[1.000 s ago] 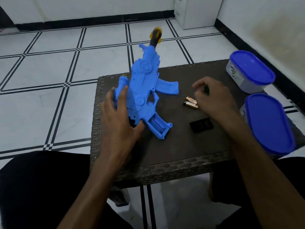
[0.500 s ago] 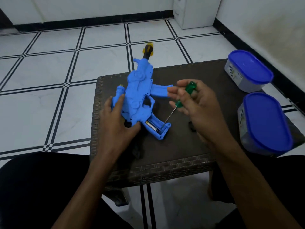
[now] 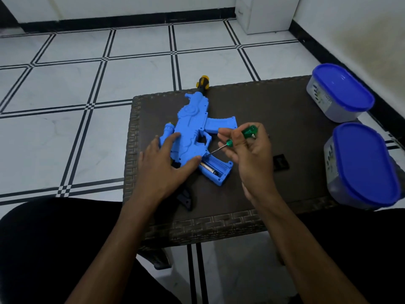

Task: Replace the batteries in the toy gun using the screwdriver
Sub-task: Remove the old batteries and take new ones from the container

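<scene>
Gun (image 3: pixel 192 130) lies flat near the left edge of the surface (image 3: pixel 274 110), my left hand (image 3: pixel 166 163) pressing it with straight fingers, while my right hand (image 3: pixel 247 150) pinches the screwdriver (image 3: pixel 241 137), tip in the open battery bay (image 3: pixel 215 166).

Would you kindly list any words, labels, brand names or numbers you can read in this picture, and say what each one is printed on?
Nothing can be read for certain.
Far blue-lidded container: a label with dark marks and small print, too blurred to read.
Near blue-lidded container: dark marks on its side, too blurred to read.
Toy gun, screwdriver and black battery cover: no text visible.
</scene>
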`<state>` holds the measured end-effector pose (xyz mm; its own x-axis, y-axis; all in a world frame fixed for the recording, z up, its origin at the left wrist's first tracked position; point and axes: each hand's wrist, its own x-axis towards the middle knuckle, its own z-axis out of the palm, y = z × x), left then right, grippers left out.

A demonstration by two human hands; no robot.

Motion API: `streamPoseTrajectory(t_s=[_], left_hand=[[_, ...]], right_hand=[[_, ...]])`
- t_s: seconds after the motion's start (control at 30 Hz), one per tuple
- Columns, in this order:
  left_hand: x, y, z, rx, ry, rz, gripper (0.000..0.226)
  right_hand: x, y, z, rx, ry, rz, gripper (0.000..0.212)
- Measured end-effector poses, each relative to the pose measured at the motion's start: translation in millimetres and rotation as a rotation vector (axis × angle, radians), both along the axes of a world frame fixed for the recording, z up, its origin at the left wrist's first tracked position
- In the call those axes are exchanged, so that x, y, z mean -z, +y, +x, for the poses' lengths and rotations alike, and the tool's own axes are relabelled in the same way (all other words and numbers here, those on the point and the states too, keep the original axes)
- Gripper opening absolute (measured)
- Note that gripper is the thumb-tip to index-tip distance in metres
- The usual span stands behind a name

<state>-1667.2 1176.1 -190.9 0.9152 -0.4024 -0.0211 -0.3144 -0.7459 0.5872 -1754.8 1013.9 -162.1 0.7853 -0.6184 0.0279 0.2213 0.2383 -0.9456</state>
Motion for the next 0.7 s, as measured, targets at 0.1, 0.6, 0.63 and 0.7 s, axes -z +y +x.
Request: streamPoseTrajectory(t_s=[0.1, 0.6, 0.63, 0.7], left_hand=[[-5, -5, -3, 0.029, -0.031, 0.142, 0.104], [0, -20, -25, 0.016, -0.207, -0.107, 0.042], [1, -19, -25, 0.015, -0.236, -0.104, 0.039], [2, -17, -27, 0.021, -0.278, -0.104, 0.031]], right_hand=[[9, 3, 4, -0.007, -0.015, -0.012, 0.007], [6, -14, 47, -0.179, 0.179, -0.282, 0.013], [5, -16, 49, -0.187, 0.203, -0.249, 0.013], [4, -19, 50, -0.207, 0.224, -0.215, 0.013]])
